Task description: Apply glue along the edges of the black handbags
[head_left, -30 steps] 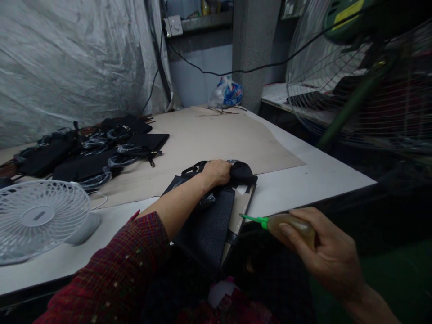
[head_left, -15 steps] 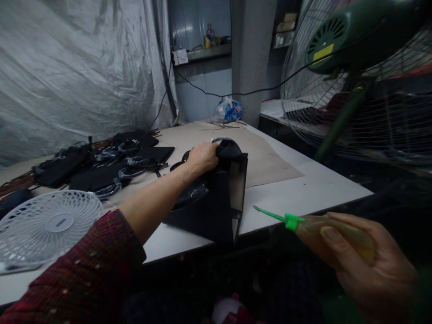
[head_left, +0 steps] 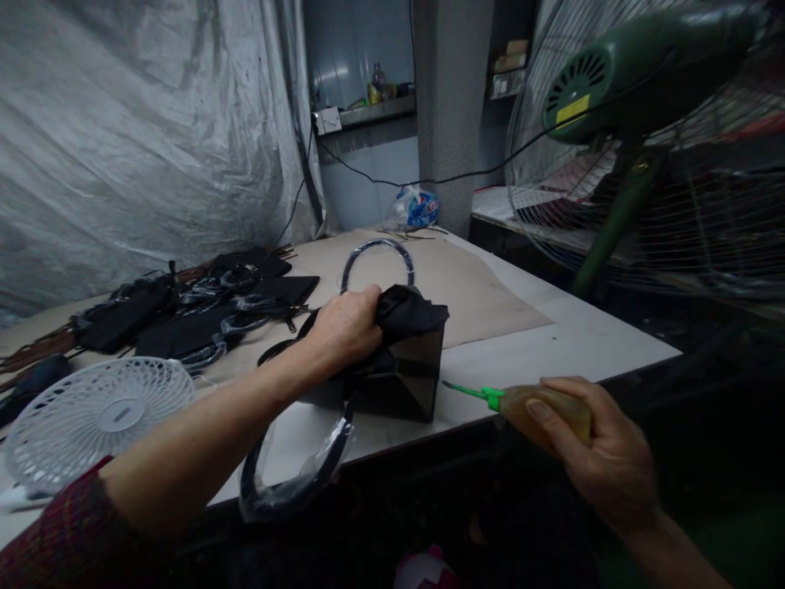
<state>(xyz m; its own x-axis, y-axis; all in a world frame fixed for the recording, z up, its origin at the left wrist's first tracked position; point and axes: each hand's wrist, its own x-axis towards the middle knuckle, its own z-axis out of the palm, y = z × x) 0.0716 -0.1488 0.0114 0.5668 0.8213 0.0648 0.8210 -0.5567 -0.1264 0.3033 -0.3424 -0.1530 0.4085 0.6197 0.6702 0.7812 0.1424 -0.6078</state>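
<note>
Head view, black bag (head_left: 392,394), white table (head_left: 589,352), silvery sheeting (head_left: 153,123), green fan (head_left: 675,69)

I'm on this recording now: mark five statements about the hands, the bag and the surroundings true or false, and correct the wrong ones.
1. The right hand holds a bottle with a green nozzle. True.
2. The left hand is lifted away from the black bag. False: the left hand grips the upper part of the black bag.
3. A looped handle stands up behind the left hand. True.
4. The white fan is to the right of the black bag. False: the white fan is to its left.
5. Other black items lie on the left part of the table. True.
</note>
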